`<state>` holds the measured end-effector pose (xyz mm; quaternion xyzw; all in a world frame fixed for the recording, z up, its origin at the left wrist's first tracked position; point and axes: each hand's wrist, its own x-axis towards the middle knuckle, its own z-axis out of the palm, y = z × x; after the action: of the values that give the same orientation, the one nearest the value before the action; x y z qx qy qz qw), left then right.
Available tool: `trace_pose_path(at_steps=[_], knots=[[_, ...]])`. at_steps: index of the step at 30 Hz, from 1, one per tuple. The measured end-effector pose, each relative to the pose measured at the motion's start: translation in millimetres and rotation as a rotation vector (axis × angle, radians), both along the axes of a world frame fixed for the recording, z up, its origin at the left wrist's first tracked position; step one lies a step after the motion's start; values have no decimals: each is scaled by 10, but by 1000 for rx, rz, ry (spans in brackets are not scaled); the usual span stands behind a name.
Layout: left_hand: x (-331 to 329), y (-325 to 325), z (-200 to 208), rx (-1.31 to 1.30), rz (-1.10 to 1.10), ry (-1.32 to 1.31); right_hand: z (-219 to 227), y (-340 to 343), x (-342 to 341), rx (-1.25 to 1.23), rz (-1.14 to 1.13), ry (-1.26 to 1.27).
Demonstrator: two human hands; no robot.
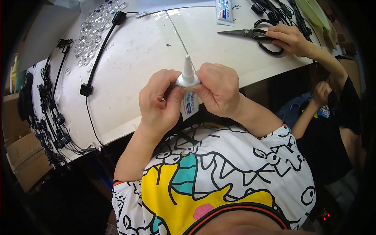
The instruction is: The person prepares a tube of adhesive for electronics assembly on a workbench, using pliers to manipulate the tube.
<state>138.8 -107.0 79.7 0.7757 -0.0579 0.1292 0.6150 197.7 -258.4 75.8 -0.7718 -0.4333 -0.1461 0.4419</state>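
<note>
Between my two hands, over the table's front edge, is a white glue tube (189, 105) with a tapered nozzle (188, 70) pointing up and away from me. My left hand (159, 98) pinches it on one side, thumb and curled fingers just under the nozzle's base. On the other side my right hand (219, 88) grips it the same way. The lower part of the tube hangs below my thumbs, with a printed blue and red label. Parts of the tube are hidden behind my fingers.
A black corded device (86, 89) stretches across the table's left half, beside many clear round discs (92, 37). Bundled black cables (47, 94) hang at the left edge. At right, a co-worker's hand (291, 39) holds black scissors (246, 33); another tube (225, 13) lies nearby.
</note>
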Motion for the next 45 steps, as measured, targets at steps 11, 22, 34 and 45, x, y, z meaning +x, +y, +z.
trace_pose_path(at_steps=[11,22,34,45], knots=[[-79,-56,34,181,61,-196,-80,-22,-38,99,23,-121],[-149,24,22,-318,-41,272,-67,-5,-78,164,136,368],[-70,272,70,-326,60,269,67,-162,45,108,139,637],[105,229,81,-151,-135,235,355,-69,225,-55,218,872]])
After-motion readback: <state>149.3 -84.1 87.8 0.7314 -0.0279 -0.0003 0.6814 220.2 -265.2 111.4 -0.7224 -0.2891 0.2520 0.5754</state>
